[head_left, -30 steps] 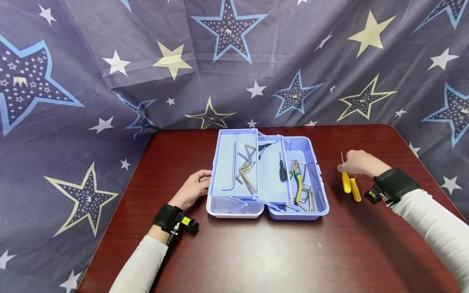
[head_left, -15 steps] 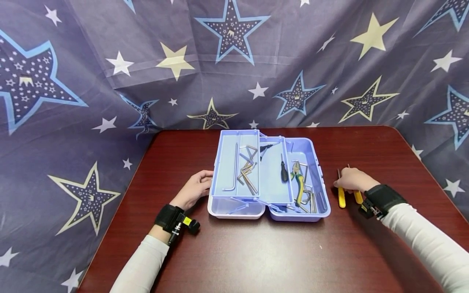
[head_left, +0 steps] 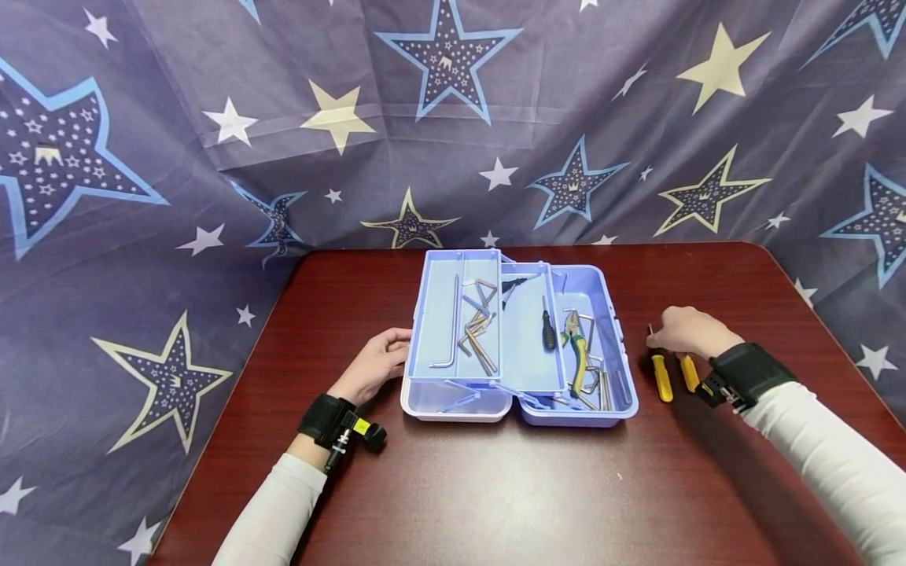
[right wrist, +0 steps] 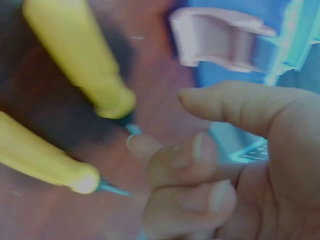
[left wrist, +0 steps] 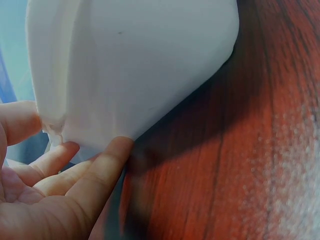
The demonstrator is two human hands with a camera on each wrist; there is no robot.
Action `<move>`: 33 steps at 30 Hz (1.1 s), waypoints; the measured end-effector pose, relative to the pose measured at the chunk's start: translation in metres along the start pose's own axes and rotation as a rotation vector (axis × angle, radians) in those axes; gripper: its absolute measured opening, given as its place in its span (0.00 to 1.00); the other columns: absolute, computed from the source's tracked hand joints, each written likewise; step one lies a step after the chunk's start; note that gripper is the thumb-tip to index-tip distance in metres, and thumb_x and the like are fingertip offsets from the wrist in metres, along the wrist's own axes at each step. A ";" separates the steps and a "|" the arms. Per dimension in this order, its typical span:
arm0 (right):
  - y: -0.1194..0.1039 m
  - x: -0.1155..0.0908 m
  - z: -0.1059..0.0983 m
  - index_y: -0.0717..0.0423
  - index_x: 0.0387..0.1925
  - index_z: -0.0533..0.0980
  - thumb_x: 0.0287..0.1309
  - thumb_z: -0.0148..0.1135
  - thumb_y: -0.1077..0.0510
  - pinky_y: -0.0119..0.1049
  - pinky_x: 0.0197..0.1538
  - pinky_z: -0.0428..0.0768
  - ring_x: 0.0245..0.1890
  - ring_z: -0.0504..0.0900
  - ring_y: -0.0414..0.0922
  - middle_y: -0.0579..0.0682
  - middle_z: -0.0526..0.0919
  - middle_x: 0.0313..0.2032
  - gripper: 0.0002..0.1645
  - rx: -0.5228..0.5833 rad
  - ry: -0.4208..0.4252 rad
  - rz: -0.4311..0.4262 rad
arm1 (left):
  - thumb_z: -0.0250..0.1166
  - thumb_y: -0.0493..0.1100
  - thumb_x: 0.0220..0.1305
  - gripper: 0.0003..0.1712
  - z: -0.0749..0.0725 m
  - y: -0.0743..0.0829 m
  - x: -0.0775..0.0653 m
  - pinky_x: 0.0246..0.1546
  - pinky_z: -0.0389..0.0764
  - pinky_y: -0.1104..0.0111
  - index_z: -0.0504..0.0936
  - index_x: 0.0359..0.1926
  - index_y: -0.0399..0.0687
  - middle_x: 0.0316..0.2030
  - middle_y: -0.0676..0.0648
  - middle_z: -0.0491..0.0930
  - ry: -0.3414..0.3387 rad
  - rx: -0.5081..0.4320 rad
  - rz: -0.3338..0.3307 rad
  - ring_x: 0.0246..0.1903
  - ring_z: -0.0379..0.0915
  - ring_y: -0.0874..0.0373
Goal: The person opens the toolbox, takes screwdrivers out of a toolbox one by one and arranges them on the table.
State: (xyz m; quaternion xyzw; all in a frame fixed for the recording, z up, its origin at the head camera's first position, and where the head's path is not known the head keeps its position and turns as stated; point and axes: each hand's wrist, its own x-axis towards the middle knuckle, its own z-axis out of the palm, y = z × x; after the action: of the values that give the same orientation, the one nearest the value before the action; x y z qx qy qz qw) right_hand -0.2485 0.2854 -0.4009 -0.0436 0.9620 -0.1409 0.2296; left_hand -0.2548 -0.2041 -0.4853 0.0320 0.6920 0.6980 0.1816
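Note:
A light-blue cantilever toolbox (head_left: 456, 401) stands unfolded mid-table. My left hand (head_left: 373, 365) touches its left end; in the left wrist view the fingertips (left wrist: 120, 145) lie on the pale outer wall, the thumb at its edge. Right of the box, my right hand (head_left: 690, 332) is just above two yellow-handled screwdrivers, a left one (head_left: 661, 379) and a right one (head_left: 690, 373). In the right wrist view its fingers bend loosely, the thumb is apart, and an index fingertip overlaps the shaft of the upper screwdriver (right wrist: 82, 55). One shaft shows past the hand in the head view.
Several hex keys (head_left: 480, 338) lie in the left tray. A small black screwdriver (head_left: 548, 330) lies in the middle tray (head_left: 525, 369). Green-and-yellow pliers (head_left: 578, 362) rest in the deep right section. A starry cloth (head_left: 453, 157) hangs behind the table (head_left: 453, 487).
My right hand came down with the yellow screwdrivers, which now lie spread apart on the table, and has since lifted slightly. The left hand has stayed at the box.

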 end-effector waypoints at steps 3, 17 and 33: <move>-0.013 -0.004 -0.012 0.59 0.20 0.72 0.58 0.58 0.50 0.35 0.22 0.67 0.17 0.73 0.46 0.49 0.72 0.16 0.18 -0.039 0.041 -0.017 | 0.56 0.34 0.67 0.23 0.001 0.001 0.000 0.43 0.81 0.65 0.64 0.60 0.31 0.45 0.45 0.79 0.003 0.000 -0.006 0.42 0.78 0.60; -0.085 -0.011 -0.031 0.60 0.21 0.76 0.57 0.61 0.51 0.35 0.21 0.67 0.18 0.72 0.46 0.50 0.71 0.16 0.17 -0.157 0.139 -0.080 | 0.55 0.34 0.68 0.24 0.000 0.001 0.001 0.41 0.81 0.67 0.63 0.62 0.31 0.43 0.49 0.80 -0.002 -0.010 -0.016 0.41 0.78 0.62; -0.160 0.001 -0.017 0.59 0.27 0.78 0.57 0.63 0.50 0.34 0.20 0.69 0.20 0.73 0.46 0.49 0.68 0.16 0.15 -0.199 0.185 -0.182 | 0.56 0.34 0.67 0.24 0.000 0.000 0.000 0.42 0.81 0.65 0.64 0.61 0.31 0.43 0.47 0.80 -0.010 -0.010 0.002 0.41 0.79 0.60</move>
State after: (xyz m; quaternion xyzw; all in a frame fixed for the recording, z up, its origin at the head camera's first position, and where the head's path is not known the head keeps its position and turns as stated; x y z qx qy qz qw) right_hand -0.2537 0.1369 -0.3405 -0.1400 0.9803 -0.0688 0.1210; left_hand -0.2546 -0.2045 -0.4853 0.0351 0.6875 0.7015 0.1843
